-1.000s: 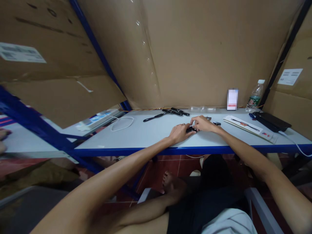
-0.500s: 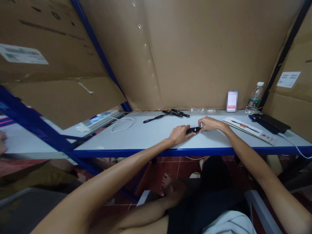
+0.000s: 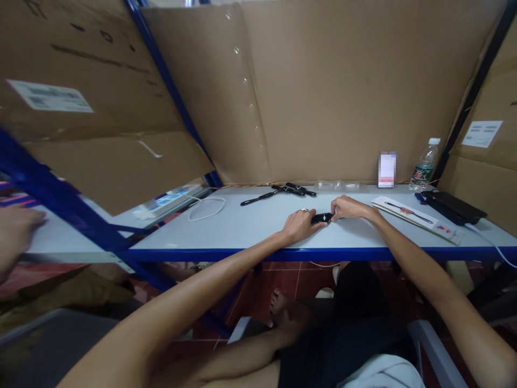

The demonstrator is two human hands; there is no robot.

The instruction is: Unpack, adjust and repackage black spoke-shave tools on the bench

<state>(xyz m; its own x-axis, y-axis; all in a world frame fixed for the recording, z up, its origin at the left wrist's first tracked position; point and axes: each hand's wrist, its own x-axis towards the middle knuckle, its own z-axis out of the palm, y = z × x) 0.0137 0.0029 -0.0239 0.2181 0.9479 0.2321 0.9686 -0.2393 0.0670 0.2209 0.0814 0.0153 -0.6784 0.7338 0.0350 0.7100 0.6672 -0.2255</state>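
Note:
A small black device [image 3: 322, 217] lies on the pale table [image 3: 250, 226], held between both my hands. My left hand [image 3: 298, 224], with a ring on one finger, pinches its left end. My right hand [image 3: 347, 207] has its fingers closed on the right end. Both forearms reach in over the blue front edge of the table.
Black straps [image 3: 283, 190] and a white cable loop [image 3: 207, 207] lie further back. A long white packet [image 3: 416, 218], black case [image 3: 450, 205], water bottle [image 3: 423, 166] and small card [image 3: 386, 169] stand right. Cardboard walls surround. Another person's hand [image 3: 16, 231] shows far left.
My right hand has slid a little to the right along the black device, and more of the device now shows between my hands. The view has shifted slightly.

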